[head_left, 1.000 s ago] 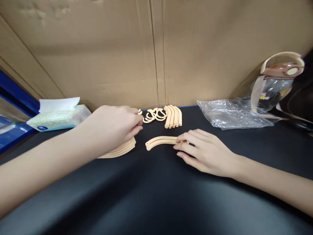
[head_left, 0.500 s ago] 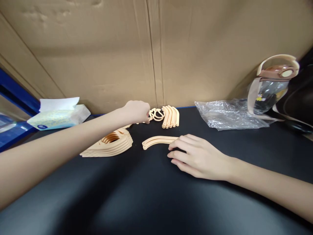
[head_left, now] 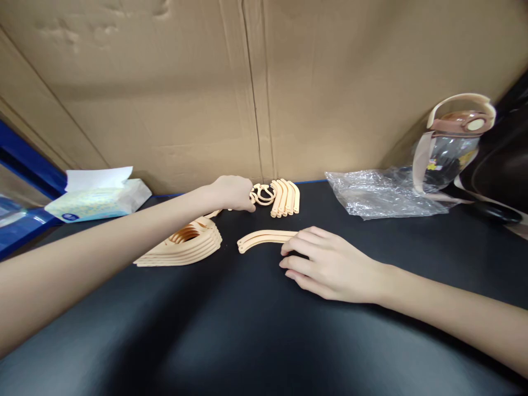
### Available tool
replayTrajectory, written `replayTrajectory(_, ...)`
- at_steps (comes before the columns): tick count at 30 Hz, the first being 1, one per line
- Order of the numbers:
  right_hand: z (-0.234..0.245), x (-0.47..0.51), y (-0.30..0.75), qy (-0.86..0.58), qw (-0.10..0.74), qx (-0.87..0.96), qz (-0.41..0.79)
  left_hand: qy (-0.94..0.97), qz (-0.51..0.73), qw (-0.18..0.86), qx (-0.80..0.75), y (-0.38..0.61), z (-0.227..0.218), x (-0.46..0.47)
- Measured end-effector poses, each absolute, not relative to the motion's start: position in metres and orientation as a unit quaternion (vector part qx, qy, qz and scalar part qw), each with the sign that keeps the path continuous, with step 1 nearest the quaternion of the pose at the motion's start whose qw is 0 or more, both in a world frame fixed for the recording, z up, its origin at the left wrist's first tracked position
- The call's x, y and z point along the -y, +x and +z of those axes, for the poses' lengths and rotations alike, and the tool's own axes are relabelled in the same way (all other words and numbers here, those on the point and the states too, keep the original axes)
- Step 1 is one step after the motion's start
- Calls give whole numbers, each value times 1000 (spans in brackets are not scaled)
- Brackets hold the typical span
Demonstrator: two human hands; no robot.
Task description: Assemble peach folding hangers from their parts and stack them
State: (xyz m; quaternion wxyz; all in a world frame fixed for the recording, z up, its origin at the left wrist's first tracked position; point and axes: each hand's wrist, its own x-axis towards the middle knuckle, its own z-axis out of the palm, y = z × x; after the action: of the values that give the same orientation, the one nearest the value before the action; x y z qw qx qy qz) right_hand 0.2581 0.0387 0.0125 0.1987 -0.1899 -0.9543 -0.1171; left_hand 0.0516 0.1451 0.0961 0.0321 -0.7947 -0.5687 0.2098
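My left hand [head_left: 231, 192] reaches to the back of the table, over the small plastic hook pieces [head_left: 264, 194]. Its wrist is bent down and most of its fingers are hidden, so whether it grips a hook does not show. Palm down, my right hand [head_left: 330, 264] rests with bent, parted fingers over the right end of two curved hanger arms [head_left: 264, 237] lying side by side. Under my left forearm is a stack of beige plastic hangers [head_left: 193, 247], partly covered. Several more hanger arms [head_left: 285, 198] lie in a row right of the hooks.
A tissue pack [head_left: 99, 198] sits at the back left beside a blue frame [head_left: 28, 165]. Crumpled clear plastic wrap [head_left: 371, 192] and a strapped water bottle [head_left: 456, 146] stand at the back right, near a dark mouse-like object [head_left: 497, 212]. Cardboard [head_left: 165, 99] walls the rear of the black table [head_left: 264, 330].
The view has shifted slightly. My left hand has lowered a little over the hooks, while my right hand stays on the two hanger arms.
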Motion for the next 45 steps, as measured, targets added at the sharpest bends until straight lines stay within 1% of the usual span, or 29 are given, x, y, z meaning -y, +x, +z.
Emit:
replayTrajectory(4,12,-39,258,-190,210,951,-124,-800,185,57,568,53,103,-141)
replayTrajectory(7,13,-39,257,-226,254,935,-103,-810,143,89,561,55,112,-128)
replayTrajectory(9,15,-40,258,-276,295,913,-55,-818,107,111,553,58,116,-110)
replayTrajectory(12,19,-40,259,-360,340,866,68,-828,69,128,542,62,113,-69)
replayTrajectory(16,23,-40,259,-399,369,810,221,-860,36,128,493,60,86,-9)
replayTrajectory(17,24,-39,258,-399,369,802,248,-881,-23,130,453,58,76,4)
replayTrajectory(19,24,-37,256,-394,356,792,301,-906,-130,108,388,53,54,24)
replayTrajectory(22,24,-33,252,-384,323,780,375,-912,-171,69,367,47,26,38)
replayTrajectory(23,24,-32,252,-381,316,775,392,-913,-179,69,360,46,21,40)
replayTrajectory(25,24,-30,251,-382,308,767,413,-913,-226,107,322,44,14,41)
replayTrajectory(28,25,-32,252,-382,292,767,424,-917,-239,140,286,42,12,38)
replayTrajectory(33,25,-36,256,-361,254,800,406,-929,-246,147,233,36,12,31)
replayTrajectory(35,26,-38,257,-351,246,811,397,-936,-242,121,225,34,12,28)
replayTrajectory(38,27,-41,259,-357,233,813,397,-943,-238,50,227,32,13,24)
replayTrajectory(41,30,-44,262,-367,203,825,378,-942,-252,-3,221,31,14,22)
replayTrajectory(43,33,-46,266,-367,179,851,329,-938,-266,-38,220,31,14,20)
replayTrajectory(45,35,-47,269,-367,158,882,248,-932,-274,-61,230,31,14,19)
